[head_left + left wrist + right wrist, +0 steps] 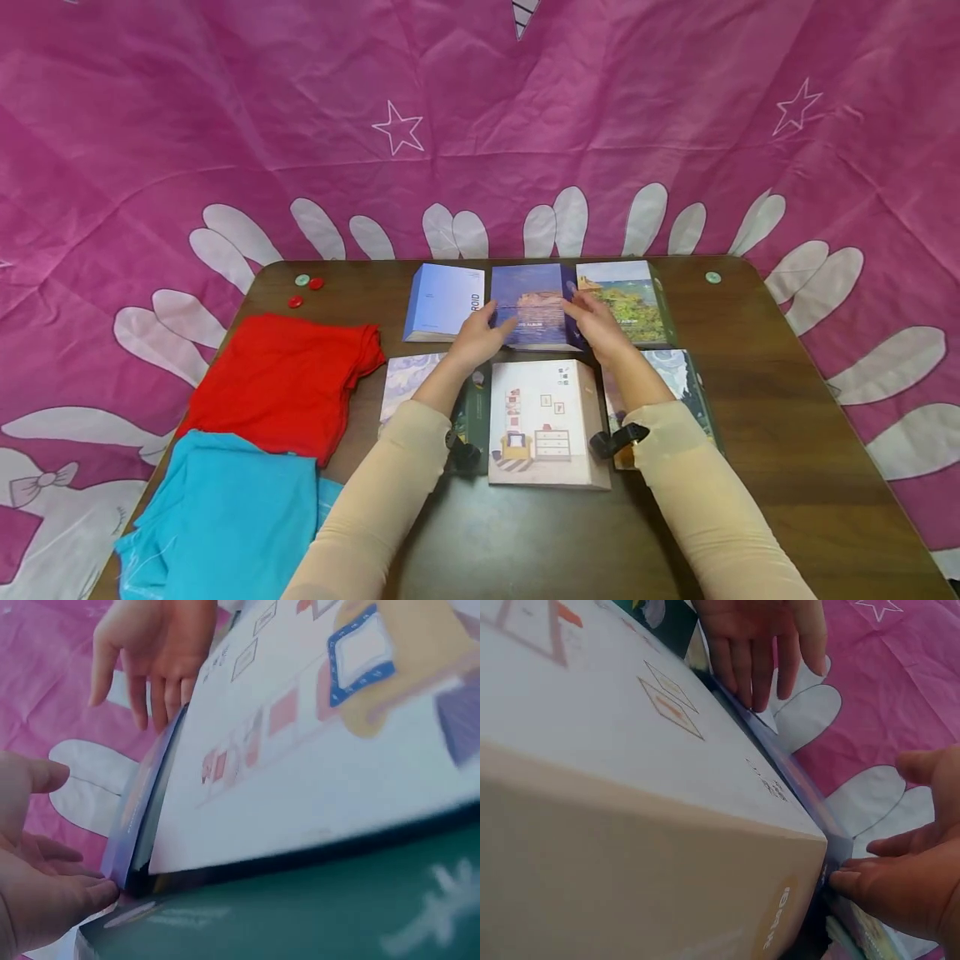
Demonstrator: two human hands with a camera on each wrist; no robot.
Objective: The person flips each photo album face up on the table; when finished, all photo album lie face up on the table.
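Observation:
A purple-blue photo album [532,287] with a sunlit cliff on its cover lies in the middle of the back row. My left hand [480,337] is at its left edge, fingers extended and thumb over the cover. On the other side my right hand [600,329] is spread at the right edge, fingertips by the spine. Both palms face each other across the album. Just in front lies a thick white album [525,417] with a drawn room on it; in the right wrist view its beige spine [645,877] fills the foreground.
A light-blue album [442,300] and a green landscape album [626,304] flank the back row. Two more albums, a lilac one [408,379] and a blue-white one [667,367], lie partly under the forearms. Red cloth [277,383], turquoise cloth [232,517] and red buttons [296,301] are left.

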